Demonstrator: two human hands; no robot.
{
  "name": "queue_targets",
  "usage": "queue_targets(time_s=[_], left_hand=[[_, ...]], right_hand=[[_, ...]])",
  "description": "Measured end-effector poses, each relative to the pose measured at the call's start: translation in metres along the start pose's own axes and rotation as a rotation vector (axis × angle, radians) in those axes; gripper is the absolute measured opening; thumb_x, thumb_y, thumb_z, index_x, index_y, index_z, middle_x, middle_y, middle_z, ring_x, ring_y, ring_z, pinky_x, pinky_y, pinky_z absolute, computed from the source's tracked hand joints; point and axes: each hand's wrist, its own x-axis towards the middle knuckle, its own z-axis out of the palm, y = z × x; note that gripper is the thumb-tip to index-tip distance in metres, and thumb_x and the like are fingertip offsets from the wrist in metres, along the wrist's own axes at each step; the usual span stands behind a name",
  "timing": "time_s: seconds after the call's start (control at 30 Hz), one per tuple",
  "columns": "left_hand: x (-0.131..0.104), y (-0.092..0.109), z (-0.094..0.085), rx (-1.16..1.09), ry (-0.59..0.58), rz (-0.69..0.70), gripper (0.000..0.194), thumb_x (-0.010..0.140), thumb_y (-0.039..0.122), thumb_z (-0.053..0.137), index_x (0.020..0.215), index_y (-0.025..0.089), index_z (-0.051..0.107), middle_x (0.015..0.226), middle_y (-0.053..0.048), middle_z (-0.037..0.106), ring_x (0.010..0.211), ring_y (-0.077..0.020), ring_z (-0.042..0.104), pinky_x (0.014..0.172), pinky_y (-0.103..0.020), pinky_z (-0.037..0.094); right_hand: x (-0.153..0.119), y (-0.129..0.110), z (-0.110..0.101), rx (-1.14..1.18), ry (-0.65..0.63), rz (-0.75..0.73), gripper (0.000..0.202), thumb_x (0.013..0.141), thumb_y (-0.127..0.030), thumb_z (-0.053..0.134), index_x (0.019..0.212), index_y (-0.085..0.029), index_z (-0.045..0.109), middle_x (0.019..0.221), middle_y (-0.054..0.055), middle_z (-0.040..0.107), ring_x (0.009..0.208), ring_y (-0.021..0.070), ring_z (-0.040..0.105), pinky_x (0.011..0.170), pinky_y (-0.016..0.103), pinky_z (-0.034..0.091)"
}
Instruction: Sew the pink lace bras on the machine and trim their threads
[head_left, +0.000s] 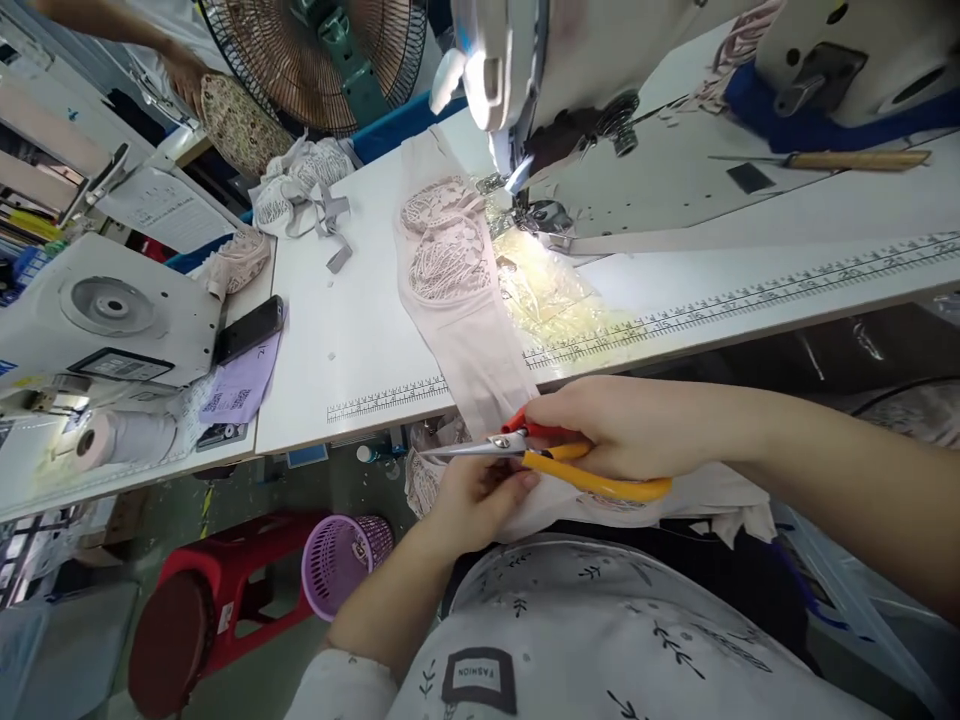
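My right hand (645, 425) is closed round scissors (611, 482) with red and yellow handles. Their metal blades point left, just over my left hand (474, 505). That hand pinches the edge of a pale pink bra (484, 355), with the fingertips partly hidden in the cloth. From my lap the bra runs up over the table edge, and its lace-covered cup lies flat on the white tabletop. More of the pale cloth hangs below my right hand. Whether the blades touch the fabric I cannot tell.
A sewing machine (592, 60) with its lamp lit stands above the bra. Printed ruler marks (675, 315) follow the table's front edge. At left are a phone (251, 330), a second machine (112, 305), a red stool (232, 580) and a purple basket (330, 570). Another person's hand (184, 75) shows behind.
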Motion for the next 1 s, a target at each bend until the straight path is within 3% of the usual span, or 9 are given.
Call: queue_targets(time_s=[0.17,0.4,0.6,1.0], left_hand=[[0.002,-0.007,-0.005,-0.238,0.090,-0.089,0.028,0.076,0.039,0.075,0.081,0.016,0.061,0.076,-0.002,0.064,0.072,-0.0120,0.060,0.067,-0.023,0.049],[0.005,-0.008,-0.006,-0.254,0.121,-0.149,0.034,0.069,0.042,0.080,0.074,0.015,0.058,0.073,-0.001,0.062,0.070,-0.0112,0.057,0.064,-0.023,0.046],[0.006,-0.009,-0.006,-0.240,0.151,-0.255,0.040,0.067,0.046,0.080,0.070,0.015,0.055,0.064,0.003,0.053,0.058,-0.0069,0.043,0.055,-0.020,0.035],[0.008,-0.007,-0.004,-0.239,0.173,-0.288,0.038,0.067,0.048,0.080,0.071,0.017,0.059,0.071,-0.001,0.059,0.067,-0.0127,0.053,0.066,-0.026,0.042]], right_hand=[[0.004,0.011,-0.005,0.032,0.009,-0.013,0.022,0.079,-0.030,0.053,0.067,-0.022,0.036,0.067,0.000,0.049,0.057,0.0128,0.041,0.051,0.027,0.031],[0.006,0.004,-0.009,0.045,0.005,-0.031,0.021,0.077,-0.028,0.051,0.066,-0.022,0.034,0.067,-0.001,0.047,0.056,0.0119,0.038,0.053,0.027,0.032],[0.007,0.007,-0.011,0.034,0.019,-0.042,0.021,0.079,-0.027,0.052,0.067,-0.021,0.036,0.067,-0.001,0.049,0.056,0.0118,0.040,0.053,0.027,0.032],[0.014,0.009,-0.010,0.018,0.031,-0.069,0.023,0.081,-0.027,0.055,0.068,-0.021,0.039,0.066,-0.002,0.048,0.056,0.0123,0.041,0.054,0.027,0.032]])
